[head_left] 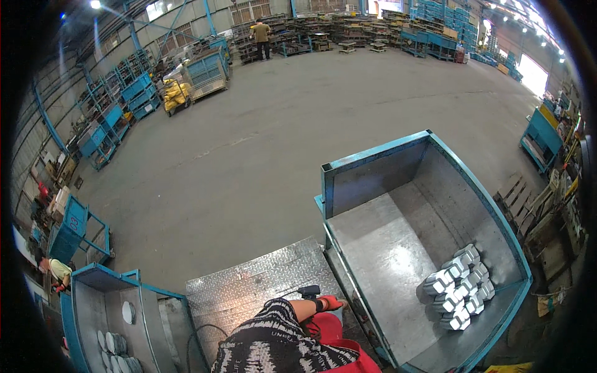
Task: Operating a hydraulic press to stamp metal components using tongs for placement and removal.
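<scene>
My left hand (331,303), in a red glove with a dark band at the wrist, reaches across in front of my body toward the right. Its fingers are too small and blended with the red around them to read. Just beyond the wrist, a dark handle-like object (309,290) with a thin cable lies over a diamond-plate metal platform (249,276). Red material (326,326) sits beneath the forearm. To the right, a blue-framed metal bin (373,233) holds several stacked silvery metal parts (460,289). My right hand does not show.
At lower left, another blue-framed bin (90,304) contains several flat round metal pieces (115,343). Beside it is a person (59,270). Blue carts (78,227) line the left side. Wooden pallets (519,202) stand at right. Another person (261,38) stands far off.
</scene>
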{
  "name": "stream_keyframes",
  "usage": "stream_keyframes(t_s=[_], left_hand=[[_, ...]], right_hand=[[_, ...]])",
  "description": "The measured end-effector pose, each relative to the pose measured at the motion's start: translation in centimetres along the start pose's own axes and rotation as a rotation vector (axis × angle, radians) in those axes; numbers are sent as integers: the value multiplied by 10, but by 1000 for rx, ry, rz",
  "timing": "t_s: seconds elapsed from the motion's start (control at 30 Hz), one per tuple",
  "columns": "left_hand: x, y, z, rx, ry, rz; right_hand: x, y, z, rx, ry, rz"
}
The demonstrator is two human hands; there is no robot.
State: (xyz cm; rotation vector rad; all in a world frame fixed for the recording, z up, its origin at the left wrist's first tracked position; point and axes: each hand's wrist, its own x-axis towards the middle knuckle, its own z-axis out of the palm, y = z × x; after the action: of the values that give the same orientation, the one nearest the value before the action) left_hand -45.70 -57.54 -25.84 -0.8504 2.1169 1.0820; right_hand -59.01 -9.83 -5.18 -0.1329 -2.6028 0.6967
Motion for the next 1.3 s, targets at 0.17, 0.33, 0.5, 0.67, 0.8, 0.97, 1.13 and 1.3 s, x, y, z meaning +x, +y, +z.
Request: stream_keyframes(t_s=[0.17, 0.33, 0.5, 0.67, 0.8, 0.97, 1.13, 1.3], left_hand=[[3, 10, -18, 108, -72, 213], [-9, 34, -58, 0, -283, 378], [8, 62, -72, 151, -553, 498], [-37, 85, -36, 4, -962, 289], [-109, 83, 14, 213, -1235, 281], [-156, 78, 99, 625, -1549, 489], [-209, 69, 184, 559, -1677, 58], [-327, 37, 248, 907, -1706, 235]], right_hand=[[-108, -60, -13, 477, -93, 254], [-204, -116, 7, 775, -174, 621], [-278, -210, -13, 532, -119, 657], [-364, -240, -27, 413, 2, 843], [-431, -251, -42, 328, 213, 945], [-502, -253, -59, 361, 491, 1045], [-569, -241, -90, 360, 572, 1095], [-626, -235, -154, 234, 745, 1276]])
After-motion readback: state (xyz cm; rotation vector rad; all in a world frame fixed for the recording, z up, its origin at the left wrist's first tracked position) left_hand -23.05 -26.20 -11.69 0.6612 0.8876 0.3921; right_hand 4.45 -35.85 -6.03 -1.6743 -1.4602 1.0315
